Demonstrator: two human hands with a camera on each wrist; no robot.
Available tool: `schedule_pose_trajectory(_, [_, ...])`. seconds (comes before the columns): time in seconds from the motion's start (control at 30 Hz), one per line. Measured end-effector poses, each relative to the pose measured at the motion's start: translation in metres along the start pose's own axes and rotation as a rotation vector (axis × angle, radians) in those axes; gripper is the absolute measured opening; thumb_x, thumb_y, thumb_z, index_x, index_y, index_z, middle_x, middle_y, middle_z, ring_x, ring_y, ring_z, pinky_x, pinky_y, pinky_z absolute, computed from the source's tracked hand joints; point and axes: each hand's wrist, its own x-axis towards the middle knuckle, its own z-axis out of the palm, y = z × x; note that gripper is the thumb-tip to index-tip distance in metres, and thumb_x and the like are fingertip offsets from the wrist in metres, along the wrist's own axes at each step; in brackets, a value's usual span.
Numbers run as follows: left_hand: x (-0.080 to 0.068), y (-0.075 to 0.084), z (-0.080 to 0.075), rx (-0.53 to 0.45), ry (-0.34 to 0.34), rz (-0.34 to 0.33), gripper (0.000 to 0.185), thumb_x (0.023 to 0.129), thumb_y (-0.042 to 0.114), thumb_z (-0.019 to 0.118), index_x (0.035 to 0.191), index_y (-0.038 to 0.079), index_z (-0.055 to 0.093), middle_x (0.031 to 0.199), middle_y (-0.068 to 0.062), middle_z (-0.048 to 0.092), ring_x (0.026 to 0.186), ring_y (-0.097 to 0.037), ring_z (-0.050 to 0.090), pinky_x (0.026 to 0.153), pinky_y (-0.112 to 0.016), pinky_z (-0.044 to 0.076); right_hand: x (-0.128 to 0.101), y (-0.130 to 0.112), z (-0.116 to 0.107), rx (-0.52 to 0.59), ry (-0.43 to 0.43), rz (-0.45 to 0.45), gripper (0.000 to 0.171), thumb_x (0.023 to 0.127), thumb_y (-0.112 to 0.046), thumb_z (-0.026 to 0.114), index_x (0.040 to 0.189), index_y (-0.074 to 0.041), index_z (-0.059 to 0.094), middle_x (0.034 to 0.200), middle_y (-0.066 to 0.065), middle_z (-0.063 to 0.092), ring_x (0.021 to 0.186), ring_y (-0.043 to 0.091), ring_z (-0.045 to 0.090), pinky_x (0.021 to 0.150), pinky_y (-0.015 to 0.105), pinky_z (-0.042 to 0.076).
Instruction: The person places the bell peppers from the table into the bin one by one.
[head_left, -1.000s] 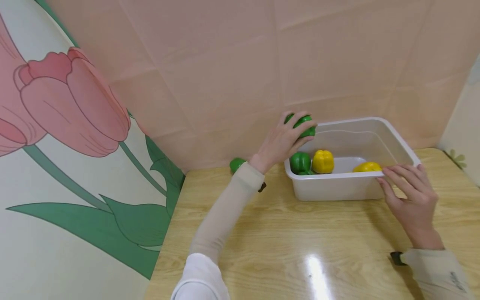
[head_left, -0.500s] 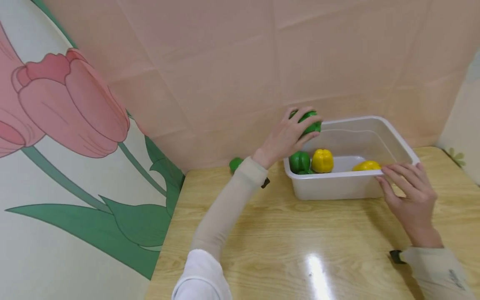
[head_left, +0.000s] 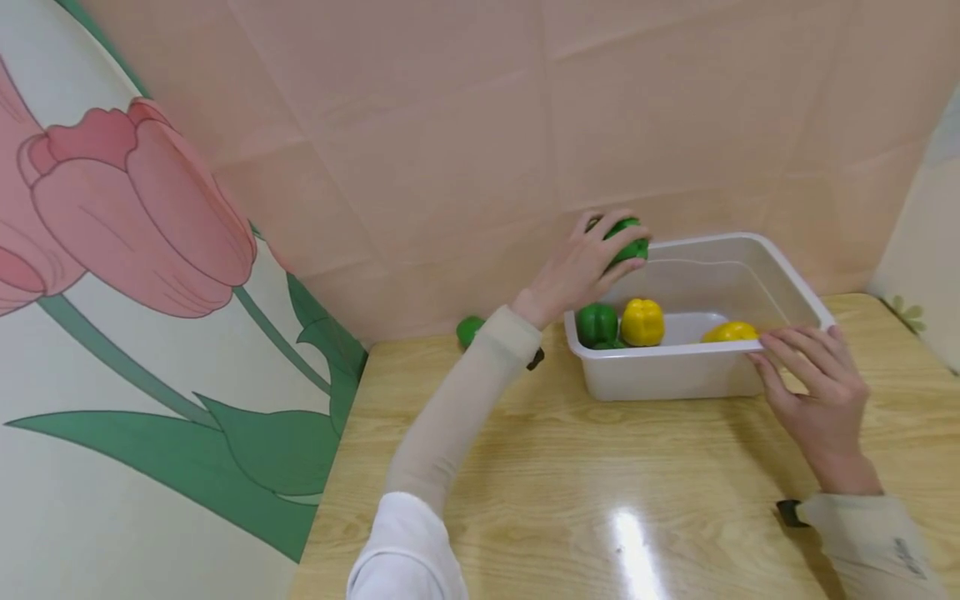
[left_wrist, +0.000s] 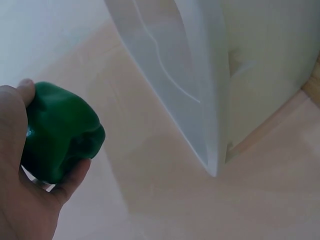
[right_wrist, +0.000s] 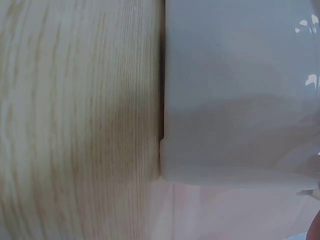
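My left hand (head_left: 573,271) grips a green bell pepper (head_left: 636,242) above the back left corner of a light grey plastic bin (head_left: 675,375). In the left wrist view, fingers and thumb wrap this pepper (left_wrist: 65,130), apart from the bin wall (left_wrist: 265,75). My right hand (head_left: 817,387) pinches the bin's front rim near its right corner, fingers over the rim and thumb below it. Inside the bin lie a green bell pepper (head_left: 597,325) at the left, a yellow bell pepper (head_left: 642,323) beside it and another yellow pepper (head_left: 731,332) farther right, partly hidden by the rim.
Another green pepper (head_left: 468,331) lies on the wooden table (head_left: 570,467) left of the bin, partly behind my left sleeve. A pinkish cloth (head_left: 450,125) hangs behind the table. To the left stands a wall with painted tulips (head_left: 135,208).
My left hand, with the green bell pepper, has moved slightly right and up toward the bin's opening. The right hand keeps its hold on the rim.
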Motion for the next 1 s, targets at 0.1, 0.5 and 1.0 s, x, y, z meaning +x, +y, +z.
schedule_pose_trajectory(0.1, [0.003, 0.0, -0.002, 0.003, 0.004, 0.009, 0.047, 0.113, 0.048, 0.047, 0.152, 0.024, 0.057, 0.16, -0.004, 0.05, 0.15, -0.022, 0.042, 0.131, -0.029, 0.02, 0.0, 0.001, 0.0, 0.004, -0.001, -0.002, 0.027, 0.09, -0.026, 0.088, 0.096, 0.0, 0.085, 0.101, 0.02, 0.081, 0.106, 0.035, 0.073, 0.113, 0.044, 0.048])
schedule_pose_trajectory(0.5, [0.018, -0.002, 0.001, 0.055, -0.014, 0.022, 0.046, 0.113, 0.048, 0.047, 0.153, 0.026, 0.055, 0.162, -0.003, 0.048, 0.148, -0.027, 0.045, 0.13, -0.032, 0.024, -0.001, 0.004, -0.002, -0.008, -0.013, -0.012, 0.028, 0.091, -0.028, 0.087, 0.098, -0.001, 0.085, 0.101, 0.02, 0.081, 0.106, 0.036, 0.073, 0.114, 0.044, 0.048])
schedule_pose_trajectory(1.0, [0.036, -0.002, -0.004, 0.064, -0.028, 0.012, 0.047, 0.114, 0.049, 0.043, 0.154, 0.027, 0.053, 0.164, -0.003, 0.046, 0.146, -0.019, 0.049, 0.132, -0.029, 0.019, -0.002, 0.004, -0.001, 0.003, -0.025, -0.01, 0.028, 0.091, -0.027, 0.087, 0.098, -0.001, 0.085, 0.102, 0.02, 0.081, 0.107, 0.034, 0.073, 0.114, 0.049, 0.048])
